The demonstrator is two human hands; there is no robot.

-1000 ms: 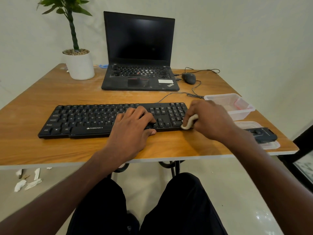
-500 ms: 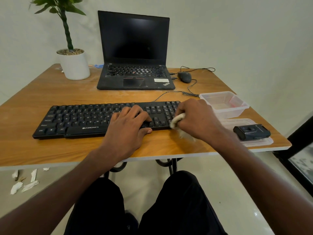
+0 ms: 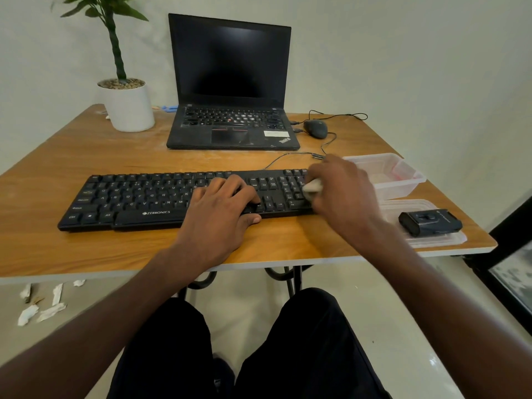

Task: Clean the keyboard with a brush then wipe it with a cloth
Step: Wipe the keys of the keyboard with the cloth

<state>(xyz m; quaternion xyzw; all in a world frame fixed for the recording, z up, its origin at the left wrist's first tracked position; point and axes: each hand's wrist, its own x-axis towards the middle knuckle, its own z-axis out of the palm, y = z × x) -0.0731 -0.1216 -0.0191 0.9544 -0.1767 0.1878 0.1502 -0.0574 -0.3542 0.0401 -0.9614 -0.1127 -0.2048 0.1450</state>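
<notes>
A black Zebronics keyboard (image 3: 138,197) lies across the wooden table (image 3: 86,249) in front of me. My left hand (image 3: 218,208) rests flat on its right-centre keys, fingers spread and thumb at the front edge. My right hand (image 3: 342,197) is over the number pad at the keyboard's right end, fingers curled round a small whitish cloth (image 3: 312,186) that pokes out on the left and touches the keys. Most of the cloth is hidden in the hand. No brush can be made out.
An open black laptop (image 3: 230,82) stands behind the keyboard, with a wired mouse (image 3: 316,128) to its right and a white plant pot (image 3: 129,106) to its left. A clear plastic tub (image 3: 403,180), a flat lid and a black device (image 3: 430,221) sit at the right edge.
My right hand with the cloth has moved from the keyboard's front right corner up onto the number pad. My left hand has stayed on the keys.
</notes>
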